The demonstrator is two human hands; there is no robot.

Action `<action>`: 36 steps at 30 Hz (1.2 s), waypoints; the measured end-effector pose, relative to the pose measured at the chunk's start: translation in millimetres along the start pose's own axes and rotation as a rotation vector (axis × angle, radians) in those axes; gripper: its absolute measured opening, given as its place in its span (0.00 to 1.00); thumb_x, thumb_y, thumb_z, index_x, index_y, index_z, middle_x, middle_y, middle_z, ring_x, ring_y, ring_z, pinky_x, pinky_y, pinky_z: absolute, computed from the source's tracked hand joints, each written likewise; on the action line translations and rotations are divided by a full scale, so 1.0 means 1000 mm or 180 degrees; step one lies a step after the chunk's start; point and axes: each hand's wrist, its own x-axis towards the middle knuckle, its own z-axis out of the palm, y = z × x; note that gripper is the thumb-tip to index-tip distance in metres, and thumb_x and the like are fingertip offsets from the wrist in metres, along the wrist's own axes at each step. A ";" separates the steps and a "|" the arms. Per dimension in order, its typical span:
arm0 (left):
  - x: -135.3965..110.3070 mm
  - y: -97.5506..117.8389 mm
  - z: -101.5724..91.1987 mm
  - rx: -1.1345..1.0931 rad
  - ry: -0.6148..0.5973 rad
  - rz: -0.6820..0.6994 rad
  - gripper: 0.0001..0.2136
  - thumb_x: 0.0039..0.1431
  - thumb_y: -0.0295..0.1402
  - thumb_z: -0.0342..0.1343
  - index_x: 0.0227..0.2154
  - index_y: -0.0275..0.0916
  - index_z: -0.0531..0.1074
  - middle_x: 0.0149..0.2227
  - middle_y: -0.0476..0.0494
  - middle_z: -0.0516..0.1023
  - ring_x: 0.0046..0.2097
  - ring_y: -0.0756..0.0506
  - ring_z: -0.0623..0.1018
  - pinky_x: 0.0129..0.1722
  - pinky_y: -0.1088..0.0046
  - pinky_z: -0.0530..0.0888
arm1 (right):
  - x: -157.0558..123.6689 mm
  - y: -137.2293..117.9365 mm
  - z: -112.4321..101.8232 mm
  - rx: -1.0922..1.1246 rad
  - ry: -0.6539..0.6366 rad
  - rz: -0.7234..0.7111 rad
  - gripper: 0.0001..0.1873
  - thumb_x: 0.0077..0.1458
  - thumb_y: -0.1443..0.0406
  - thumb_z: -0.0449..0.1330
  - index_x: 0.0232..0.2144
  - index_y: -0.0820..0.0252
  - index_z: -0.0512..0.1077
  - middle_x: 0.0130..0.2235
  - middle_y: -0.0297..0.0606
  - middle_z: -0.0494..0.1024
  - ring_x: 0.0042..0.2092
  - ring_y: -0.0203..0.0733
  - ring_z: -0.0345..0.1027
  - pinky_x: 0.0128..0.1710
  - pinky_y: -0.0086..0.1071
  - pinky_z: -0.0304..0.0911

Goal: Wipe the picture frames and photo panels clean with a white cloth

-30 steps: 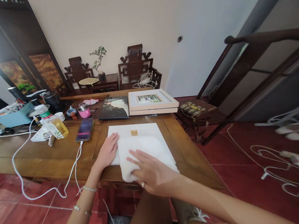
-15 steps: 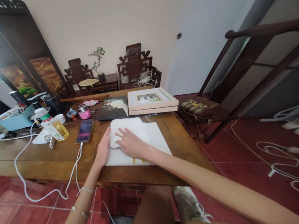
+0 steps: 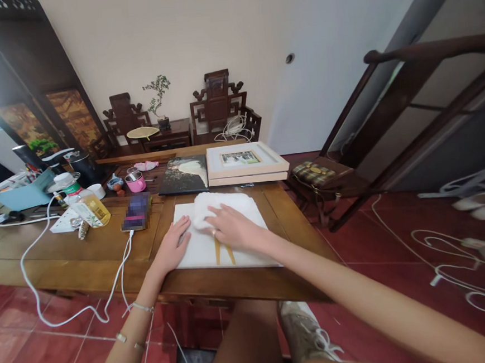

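A white board (image 3: 197,252), the back of a frame with a small gold stand on it, lies flat on the wooden table (image 3: 83,244) in front of me. A folded white cloth (image 3: 223,202) rests on its far half. My right hand (image 3: 231,227) presses flat on the near edge of the cloth, fingers stretched out. My left hand (image 3: 172,247) lies flat with spread fingers on the board's left edge, holding nothing.
Behind the board are a dark picture (image 3: 185,175) and a stacked white photo frame (image 3: 245,161). To the left lie a phone (image 3: 136,212) on a white cable, a bottle (image 3: 85,205), a pink cup (image 3: 135,181) and clutter. A wooden chair (image 3: 322,178) stands right.
The cloth was swept from the board's near edge to its far end, then my right hand pulled it slightly back and right. My left hand stayed on the left edge.
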 end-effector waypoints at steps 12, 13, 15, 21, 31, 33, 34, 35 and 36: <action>-0.001 -0.006 -0.001 0.0032 0.0073 0.0135 0.20 0.64 0.37 0.44 0.56 0.37 0.66 0.61 0.39 0.64 0.63 0.43 0.62 0.64 0.56 0.54 | 0.043 0.036 -0.001 0.0567 0.0194 0.0376 0.19 0.65 0.60 0.44 0.40 0.62 0.73 0.43 0.45 0.78 0.44 0.47 0.70 0.44 0.32 0.58; -0.001 -0.007 0.000 0.0033 0.0074 0.0140 0.20 0.64 0.37 0.44 0.56 0.37 0.66 0.61 0.39 0.64 0.63 0.44 0.61 0.64 0.56 0.54 | 0.030 0.046 -0.003 0.0575 0.0225 0.0474 0.20 0.65 0.60 0.43 0.40 0.62 0.73 0.44 0.45 0.78 0.45 0.48 0.70 0.45 0.33 0.58; -0.001 -0.007 0.000 0.0046 0.0083 0.0142 0.20 0.64 0.37 0.44 0.56 0.37 0.66 0.61 0.39 0.65 0.63 0.44 0.62 0.64 0.56 0.54 | 0.000 0.063 -0.005 0.0560 0.0274 0.0658 0.20 0.65 0.62 0.42 0.43 0.62 0.72 0.48 0.45 0.76 0.50 0.51 0.68 0.49 0.37 0.58; -0.002 -0.002 0.000 0.0172 0.0062 0.0073 0.21 0.64 0.38 0.43 0.59 0.39 0.62 0.63 0.40 0.61 0.64 0.44 0.59 0.65 0.56 0.53 | -0.097 0.049 0.009 0.0456 0.0215 0.0558 0.17 0.61 0.63 0.47 0.40 0.60 0.74 0.59 0.44 0.66 0.63 0.56 0.50 0.58 0.50 0.54; -0.001 -0.003 -0.001 0.0392 -0.0075 0.0181 0.22 0.65 0.38 0.42 0.59 0.40 0.61 0.63 0.40 0.59 0.65 0.43 0.58 0.64 0.55 0.53 | -0.121 0.015 -0.001 0.0339 0.0114 0.0131 0.16 0.62 0.65 0.47 0.38 0.58 0.75 0.58 0.43 0.68 0.63 0.49 0.53 0.61 0.46 0.51; -0.001 -0.004 -0.002 0.0379 -0.0091 0.0196 0.22 0.64 0.39 0.42 0.59 0.40 0.61 0.63 0.41 0.60 0.65 0.43 0.58 0.64 0.55 0.53 | -0.093 0.038 0.000 0.0264 0.0184 0.0279 0.16 0.62 0.65 0.47 0.44 0.60 0.74 0.56 0.44 0.70 0.62 0.51 0.53 0.60 0.47 0.52; -0.001 -0.004 -0.003 0.0365 -0.0102 0.0199 0.22 0.64 0.39 0.43 0.59 0.40 0.61 0.63 0.41 0.60 0.65 0.43 0.58 0.64 0.55 0.53 | -0.077 0.050 0.001 0.0210 0.0192 0.0344 0.16 0.62 0.65 0.47 0.44 0.61 0.73 0.54 0.45 0.71 0.61 0.53 0.55 0.58 0.47 0.54; -0.001 -0.004 -0.003 0.0346 -0.0106 0.0197 0.22 0.64 0.39 0.43 0.59 0.40 0.62 0.63 0.41 0.60 0.65 0.43 0.58 0.64 0.56 0.53 | -0.062 0.060 0.002 0.0180 0.0241 0.0443 0.17 0.62 0.65 0.47 0.45 0.63 0.73 0.53 0.46 0.73 0.60 0.54 0.57 0.56 0.47 0.56; 0.000 -0.004 -0.004 0.0325 -0.0105 0.0192 0.22 0.64 0.39 0.43 0.59 0.40 0.62 0.63 0.41 0.60 0.65 0.43 0.58 0.64 0.56 0.53 | -0.049 0.068 0.002 0.0164 0.0253 0.0504 0.17 0.63 0.65 0.46 0.45 0.64 0.73 0.51 0.47 0.74 0.59 0.55 0.59 0.55 0.47 0.57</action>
